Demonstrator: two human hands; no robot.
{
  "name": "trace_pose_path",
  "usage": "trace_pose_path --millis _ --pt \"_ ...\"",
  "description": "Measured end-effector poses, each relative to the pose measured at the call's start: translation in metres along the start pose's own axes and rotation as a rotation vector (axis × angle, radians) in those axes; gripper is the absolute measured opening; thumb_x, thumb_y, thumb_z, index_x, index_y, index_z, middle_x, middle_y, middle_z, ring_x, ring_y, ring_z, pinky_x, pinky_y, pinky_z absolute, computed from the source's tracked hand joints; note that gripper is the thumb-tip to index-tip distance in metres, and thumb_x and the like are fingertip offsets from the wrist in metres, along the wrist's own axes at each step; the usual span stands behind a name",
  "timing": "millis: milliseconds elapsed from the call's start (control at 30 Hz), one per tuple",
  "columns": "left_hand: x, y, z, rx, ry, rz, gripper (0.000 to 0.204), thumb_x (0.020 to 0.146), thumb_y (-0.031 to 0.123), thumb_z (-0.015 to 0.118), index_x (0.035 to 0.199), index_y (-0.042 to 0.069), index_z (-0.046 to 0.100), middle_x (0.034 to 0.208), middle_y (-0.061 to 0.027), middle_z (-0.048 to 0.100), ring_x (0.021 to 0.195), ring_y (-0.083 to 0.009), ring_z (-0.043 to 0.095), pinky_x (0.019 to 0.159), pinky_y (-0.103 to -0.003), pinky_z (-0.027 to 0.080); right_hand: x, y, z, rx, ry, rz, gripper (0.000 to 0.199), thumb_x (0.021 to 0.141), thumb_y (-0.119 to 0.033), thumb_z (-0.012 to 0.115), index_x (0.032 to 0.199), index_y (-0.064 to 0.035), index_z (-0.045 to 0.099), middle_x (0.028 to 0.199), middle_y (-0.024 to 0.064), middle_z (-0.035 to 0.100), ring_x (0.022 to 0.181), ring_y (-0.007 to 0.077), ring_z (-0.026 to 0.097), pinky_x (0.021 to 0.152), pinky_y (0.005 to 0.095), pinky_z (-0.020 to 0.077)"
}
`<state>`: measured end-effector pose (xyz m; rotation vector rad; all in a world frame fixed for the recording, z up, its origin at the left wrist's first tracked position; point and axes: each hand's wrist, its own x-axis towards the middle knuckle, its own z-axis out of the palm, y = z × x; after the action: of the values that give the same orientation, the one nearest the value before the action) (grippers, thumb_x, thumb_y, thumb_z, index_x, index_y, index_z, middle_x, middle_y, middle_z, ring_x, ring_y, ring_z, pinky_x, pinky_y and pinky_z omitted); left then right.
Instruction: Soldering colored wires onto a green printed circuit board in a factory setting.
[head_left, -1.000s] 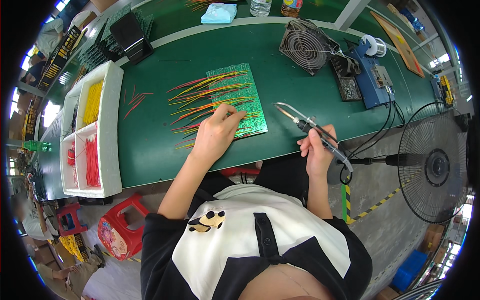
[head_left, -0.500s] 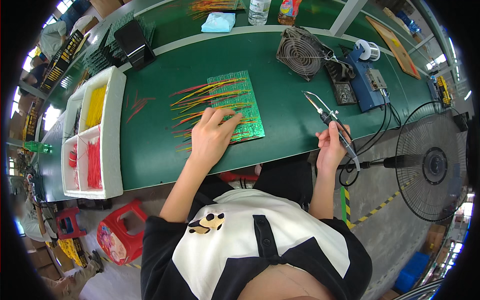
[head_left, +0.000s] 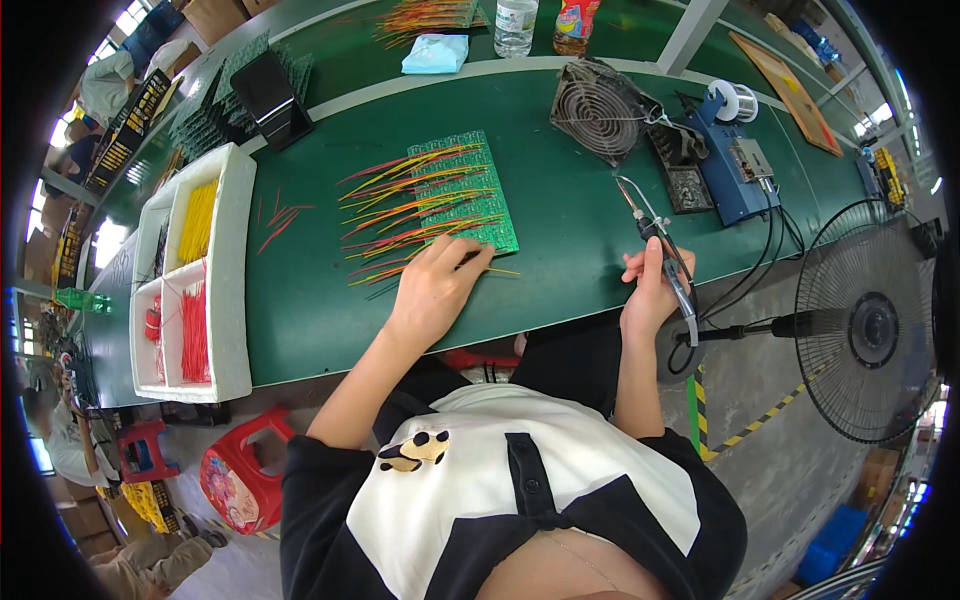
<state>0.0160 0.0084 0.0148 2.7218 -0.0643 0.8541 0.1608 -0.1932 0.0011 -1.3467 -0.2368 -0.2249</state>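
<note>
Left hand point(head_left: 432, 290): laid flat, fingers spread, on the near edge of the green circuit board point(head_left: 462, 190).
Right hand point(head_left: 652, 290): clenched around a soldering iron point(head_left: 660, 255), held above the green bench point(head_left: 560, 250).
Board: bristling with red and yellow wires point(head_left: 400, 205).

A long green workbench point(head_left: 560, 240) carries a green circuit board point(head_left: 465, 190) bristling with red and yellow wires at its middle, a white foam tray point(head_left: 235, 300) of wires at left, loose red wires point(head_left: 280, 215) between them, and a small fan point(head_left: 598, 105) and blue soldering station point(head_left: 735, 170) far right
</note>
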Motion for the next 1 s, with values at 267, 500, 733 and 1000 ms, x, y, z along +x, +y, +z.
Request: trace_pose_path --millis 267,500,733,1000 --pt "0.013 0.002 -0.014 0.034 -0.027 -0.090 0.023 0.075 0.006 0.063 0.098 0.003 0.062 0.090 -0.0074 0.055 0.078 -0.0235 0.058 0.064 -0.035 0.050 -0.004 0.002 -0.003 0.027 -0.009 0.016 0.015 0.090 -0.013 0.056 0.088 -0.0042 0.044 0.058 0.0049 0.052 0.042 0.0085 0.044 0.062 0.0318 0.0514" --pt "0.019 0.007 -0.011 -0.163 0.005 -0.219 0.015 0.087 0.004 0.052 0.102 0.001 0.053 0.084 -0.0117 0.053 0.071 -0.0331 0.056 0.062 -0.038 0.046 -0.006 0.000 0.000 0.012 -0.025 -0.030 0.015 0.090 -0.014 0.056 0.087 -0.0046 0.044 0.057 0.0051 0.052 0.042 0.0086 0.044 0.062 0.0319 0.0514" --pt "0.019 0.004 -0.006 -0.170 -0.013 -0.241 0.008 0.086 0.003 0.054 0.092 0.000 0.057 0.081 -0.0115 0.053 0.070 -0.0309 0.057 0.062 -0.038 0.046 -0.026 -0.007 -0.001 0.077 -0.087 0.087 0.015 0.090 -0.012 0.056 0.088 -0.0054 0.043 0.056 0.0046 0.051 0.041 0.0082 0.043 0.059 0.0299 0.0509" --pt "0.010 -0.005 0.009 -0.178 0.069 -0.207 0.010 0.079 -0.001 0.060 0.088 0.002 0.063 0.080 -0.0086 0.053 0.069 -0.0266 0.058 0.059 -0.036 0.047 -0.031 -0.010 0.002 0.044 -0.175 0.120 0.018 0.088 -0.010 0.058 0.085 -0.0036 0.041 0.057 0.0057 0.052 0.042 0.0078 0.045 0.059 0.0296 0.0530"
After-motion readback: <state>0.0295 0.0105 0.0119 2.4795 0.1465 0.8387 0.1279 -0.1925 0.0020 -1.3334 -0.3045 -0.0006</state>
